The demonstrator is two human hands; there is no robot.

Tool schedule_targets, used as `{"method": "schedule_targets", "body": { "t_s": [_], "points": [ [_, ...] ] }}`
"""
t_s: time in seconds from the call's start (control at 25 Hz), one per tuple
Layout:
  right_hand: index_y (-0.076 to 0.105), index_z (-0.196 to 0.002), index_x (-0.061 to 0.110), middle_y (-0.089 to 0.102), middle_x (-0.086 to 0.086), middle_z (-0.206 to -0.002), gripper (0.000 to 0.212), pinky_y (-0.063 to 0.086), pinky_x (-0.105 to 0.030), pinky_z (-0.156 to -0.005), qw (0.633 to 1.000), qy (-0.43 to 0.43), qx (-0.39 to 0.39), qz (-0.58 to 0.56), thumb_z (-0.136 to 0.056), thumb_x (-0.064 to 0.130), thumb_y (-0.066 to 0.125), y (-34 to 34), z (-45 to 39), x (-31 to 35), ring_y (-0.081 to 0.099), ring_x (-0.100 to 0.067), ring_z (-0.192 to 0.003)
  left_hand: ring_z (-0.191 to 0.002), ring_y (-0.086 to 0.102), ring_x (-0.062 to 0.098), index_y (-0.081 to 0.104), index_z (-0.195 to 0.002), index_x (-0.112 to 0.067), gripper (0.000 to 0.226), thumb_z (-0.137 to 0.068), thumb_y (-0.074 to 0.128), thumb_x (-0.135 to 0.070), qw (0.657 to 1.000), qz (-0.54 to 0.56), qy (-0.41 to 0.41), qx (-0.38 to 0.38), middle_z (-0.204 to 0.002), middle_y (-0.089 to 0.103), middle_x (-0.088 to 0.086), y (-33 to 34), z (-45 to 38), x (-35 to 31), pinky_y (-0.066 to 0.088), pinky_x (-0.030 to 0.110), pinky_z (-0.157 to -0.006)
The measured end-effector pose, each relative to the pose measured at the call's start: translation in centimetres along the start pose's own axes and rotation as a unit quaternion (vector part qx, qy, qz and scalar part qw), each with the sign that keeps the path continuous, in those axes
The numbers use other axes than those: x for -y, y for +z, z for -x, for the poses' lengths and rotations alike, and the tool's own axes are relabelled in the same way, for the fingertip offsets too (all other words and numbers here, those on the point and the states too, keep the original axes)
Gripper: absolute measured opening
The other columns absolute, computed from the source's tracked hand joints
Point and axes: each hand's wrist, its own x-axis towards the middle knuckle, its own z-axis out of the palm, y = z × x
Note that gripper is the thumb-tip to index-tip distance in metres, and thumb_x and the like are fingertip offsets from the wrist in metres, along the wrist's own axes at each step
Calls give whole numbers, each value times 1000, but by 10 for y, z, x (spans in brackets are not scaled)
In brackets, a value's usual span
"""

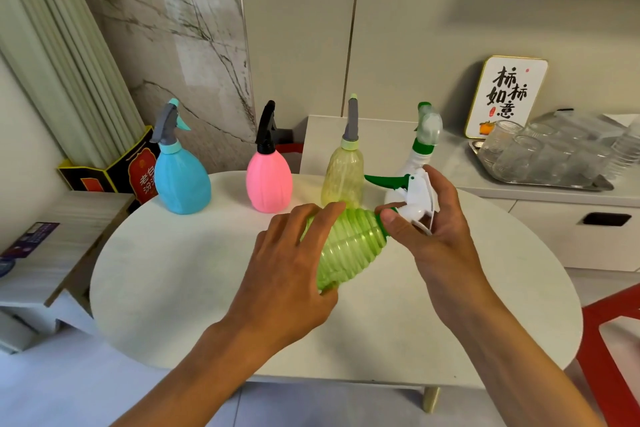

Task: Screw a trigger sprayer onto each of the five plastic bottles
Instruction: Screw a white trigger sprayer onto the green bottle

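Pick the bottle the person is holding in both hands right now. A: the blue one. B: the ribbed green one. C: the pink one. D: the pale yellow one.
B: the left hand grips the ribbed green bottle while the right hand holds the white and green trigger sprayer at its neck; the blue bottle, pink bottle and pale yellow bottle stand on the table.

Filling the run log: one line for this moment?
left hand holds green bottle | right hand grips white sprayer at neck | four bottles capped

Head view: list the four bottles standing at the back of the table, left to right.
Blue bottle → pink bottle → yellow bottle → white bottle, partly hidden behind the right hand.
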Motion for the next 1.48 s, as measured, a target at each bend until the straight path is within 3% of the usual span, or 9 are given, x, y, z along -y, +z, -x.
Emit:
{"method": "schedule_targets", "body": {
  "t_s": [0.16,0.36,0.48,0.68,0.76,1.04,1.2,1.36,1.48],
  "points": [
    [57,-132,16,71,-11,-120,53,53,-37,-88,991,30,39,-121,-80,18,68,4,2,1,68,-22,-108,-109,49,22,28,-141,-28,93,-62,78,-36,999,-5,-33,-39,-131,50,1,2,1,-6,50,37,-85],
    [63,-116,9,70,-14,-114,27,46,-43,-97,980,44,108,-162,-92,20,55,-1,-2,-6,63,-27,-113,-113,47,13,22,-139,-38,98,-60,79,-54,997,49,-58,32,-133,44,-9,0,-1,-15,51,35,-88],
    [61,-114,10,68,-13,-110,25,42,-46,-104,957,27,174,-232,-92,22,57,-13,-6,0,57,-31,-115,-109,53,-4,32,-131,-52,100,-49,89,-51,933,306,-124,142,-120,51,-27,-19,-9,-15,53,29,-88],
    [63,-119,7,67,-15,-122,40,38,-47,-110,930,24,229,-286,-85,24,71,-15,-6,7,53,-32,-130,-100,66,7,50,-122,-38,76,-63,89,-12,841,481,-140,206,-109,68,-13,-25,-12,-25,57,37,-86],
    [65,-112,9,70,-12,-108,38,46,-44,-103,943,19,211,-257,-82,28,74,-12,-7,10,58,-30,-121,-99,67,10,52,-121,-37,73,-63,88,-11,826,502,-152,204,-109,69,-10,-26,-13,-23,57,39,-86],
    [67,-91,13,64,-7,-80,30,51,-42,-94,965,16,126,-228,-69,25,84,-1,-8,14,64,-26,-93,-91,63,3,40,-122,-47,83,-56,88,-34,925,355,-118,67,-106,61,-20,-14,-7,-36,57,29,-74],
    [60,-69,14,64,-5,-69,41,56,-39,-84,958,70,102,-259,-59,42,88,-9,-6,12,69,-26,-90,-107,45,4,15,-136,-45,92,-65,74,-51,995,92,-5,35,-129,40,-18,-5,-3,-34,49,23,-85],
    [51,-51,18,59,-2,-56,44,56,-39,-82,952,59,139,-265,-69,44,81,-18,-7,15,69,-24,-77,-109,47,-7,19,-125,-60,93,-57,83,-55,964,234,-42,117,-124,42,-32,-11,-5,-42,46,16,-86],
    [56,-55,16,62,-4,-60,35,54,-43,-87,937,40,218,-270,-75,36,78,-23,-7,18,68,-27,-78,-105,61,1,41,-125,-47,86,-58,91,-26,872,427,-116,207,-116,60,-22,-13,-10,-38,54,33,-90]
  ]
}}
